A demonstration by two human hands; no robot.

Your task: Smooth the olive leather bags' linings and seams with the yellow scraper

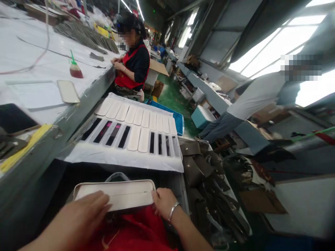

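A cream, rounded rectangular piece, like a bag panel, is held above my red apron, with a thin line along its face and a raised rim. My left hand lies over its left part, fingers closed across the face, thumb hidden. My right hand, with a silver bangle at the wrist, pinches the right end. Behind the piece shows a clear plastic loop. Beyond it, similar cream panels lie in two rows on a white-covered board, among white-rimmed dark slots.
Left is a workbench bearing another cream panel, a green-tipped glue bottle and a dark tablet-like thing. A crate of dark brown leather-like pieces stands right. One co-worker sits ahead; another person stands right.
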